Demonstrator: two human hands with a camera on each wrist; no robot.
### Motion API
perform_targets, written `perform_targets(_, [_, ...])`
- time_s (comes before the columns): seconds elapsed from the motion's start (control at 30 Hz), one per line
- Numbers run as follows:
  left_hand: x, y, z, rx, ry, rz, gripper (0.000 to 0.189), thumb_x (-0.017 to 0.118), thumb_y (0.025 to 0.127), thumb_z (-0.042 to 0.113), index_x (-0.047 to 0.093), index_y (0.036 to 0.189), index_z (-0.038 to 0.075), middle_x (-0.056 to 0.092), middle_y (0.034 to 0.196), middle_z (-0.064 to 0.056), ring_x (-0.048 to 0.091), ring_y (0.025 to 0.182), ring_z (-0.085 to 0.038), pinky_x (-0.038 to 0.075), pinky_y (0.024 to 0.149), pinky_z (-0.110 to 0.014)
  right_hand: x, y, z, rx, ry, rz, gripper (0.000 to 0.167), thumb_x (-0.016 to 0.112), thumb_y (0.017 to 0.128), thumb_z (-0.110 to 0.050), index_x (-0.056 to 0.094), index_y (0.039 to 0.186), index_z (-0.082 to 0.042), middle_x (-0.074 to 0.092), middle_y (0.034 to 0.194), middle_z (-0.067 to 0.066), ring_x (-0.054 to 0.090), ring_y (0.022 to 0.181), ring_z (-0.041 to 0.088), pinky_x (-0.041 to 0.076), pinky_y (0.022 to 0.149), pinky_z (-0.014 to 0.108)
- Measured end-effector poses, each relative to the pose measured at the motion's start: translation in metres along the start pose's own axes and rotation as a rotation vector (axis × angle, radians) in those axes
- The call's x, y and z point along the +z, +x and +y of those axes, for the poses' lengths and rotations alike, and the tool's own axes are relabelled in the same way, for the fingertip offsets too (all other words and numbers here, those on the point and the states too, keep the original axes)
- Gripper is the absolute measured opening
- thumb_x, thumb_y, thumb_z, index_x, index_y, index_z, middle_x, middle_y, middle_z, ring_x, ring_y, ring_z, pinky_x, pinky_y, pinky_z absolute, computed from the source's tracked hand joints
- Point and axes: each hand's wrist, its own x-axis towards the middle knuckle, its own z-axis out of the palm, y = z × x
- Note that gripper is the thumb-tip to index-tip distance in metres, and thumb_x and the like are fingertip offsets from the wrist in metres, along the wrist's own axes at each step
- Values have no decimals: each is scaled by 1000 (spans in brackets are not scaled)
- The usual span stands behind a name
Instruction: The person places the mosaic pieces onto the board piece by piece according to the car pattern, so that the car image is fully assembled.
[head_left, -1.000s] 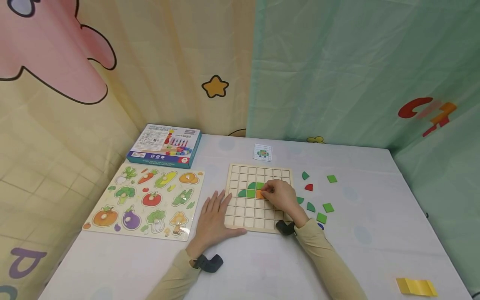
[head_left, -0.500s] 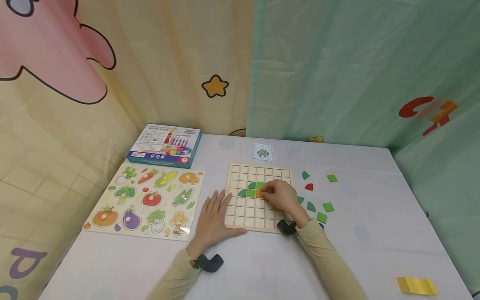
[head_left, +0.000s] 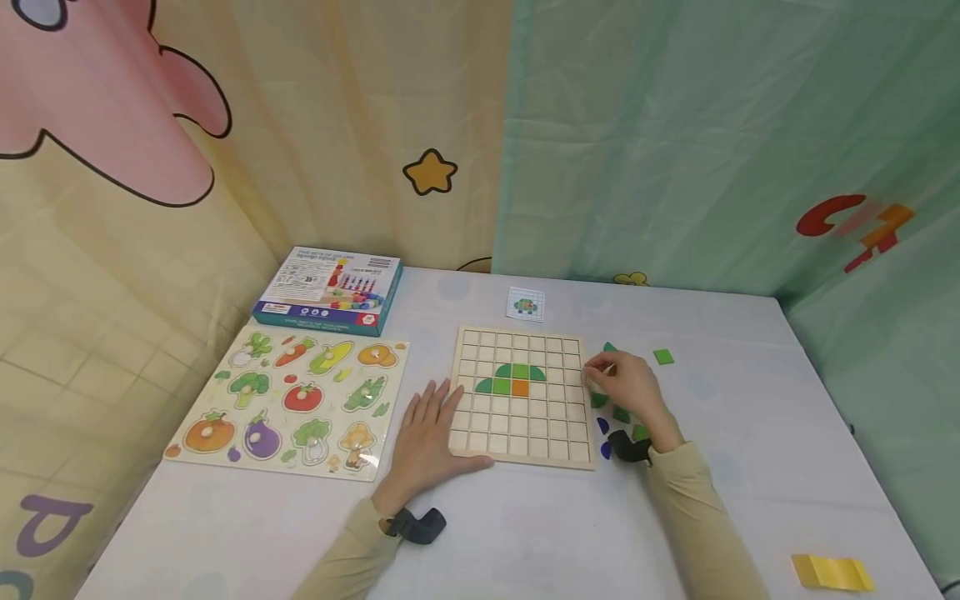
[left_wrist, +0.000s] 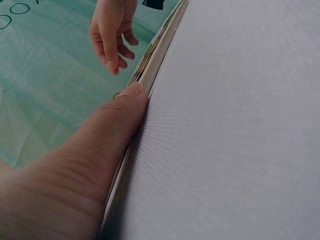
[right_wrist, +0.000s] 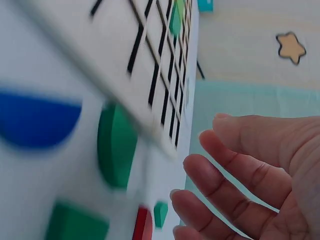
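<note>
The wooden grid board (head_left: 480, 429) lies mid-table. Green squares (head_left: 502, 386), green quarter-circles (head_left: 537, 373) and an orange square (head_left: 520, 388) sit together in its cells. My left hand (head_left: 427, 446) rests at the board's near left corner, fingers spread on the left edge; in the left wrist view its thumb (left_wrist: 120, 110) lies along the front edge. Past the right edge my right hand (head_left: 628, 385) hovers over loose pieces, with fingers loosely bent and nothing between them in the right wrist view. Under it show a red piece (right_wrist: 143, 223) and a green quarter-circle (right_wrist: 117, 145).
Blue pieces (head_left: 603, 426) and a green square (head_left: 663, 357) lie to the right. Behind the board is a small pattern card (head_left: 525, 305). A vegetable puzzle (head_left: 288, 404) and a boxed toy (head_left: 330, 292) stand left. Yellow folded paper (head_left: 832, 572) lies front right.
My right hand has let go of a green quarter-circle, now in the cell right of the upper green square, and moved right off the board. My left hand has stayed put.
</note>
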Motion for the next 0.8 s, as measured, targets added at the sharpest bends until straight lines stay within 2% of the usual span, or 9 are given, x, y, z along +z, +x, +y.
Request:
perform_targets(0.13, [-1,0,-1,5,-1,5,116,60,64,80,24,151,12,18,156,-11,5,143,-27,1,114,-42,-10,0,18,44,-17,0,22,64,92,-18,69,103,0,65,100,17,60,88,32,50,70,44])
perform_targets(0.23, [-1,0,0,9,0,9,116,60,64,80,25,151,12,19,155,-11,6,143,-28,2,114,-42,-14,-1,28,63,-24,-14,24,64,91,-14,67,108,3,62,111,24,57,102,40,47,81,53])
perform_targets(0.4, [-2,-1,0,10,0,13,116,61,64,80,25,151,11,19,155,-12,6,143,-28,2,114,-42,-15,-3,37,51,-56,-44,26,63,88,-5,65,111,7,59,114,27,51,110,44,40,93,58])
perform_targets(0.57, [-1,-1,0,13,2,22,116,62,64,79,26,150,11,20,155,-12,7,143,-29,3,114,-43,-14,-4,41,47,-97,-38,25,63,86,-5,67,108,6,60,109,25,52,105,42,42,90,57])
perform_targets(0.8, [-1,-1,1,14,-5,21,116,62,64,79,26,151,11,20,155,-12,8,143,-29,3,114,-43,-15,-7,39,119,-150,-28,23,67,86,-11,70,106,2,61,102,20,55,87,32,49,69,44])
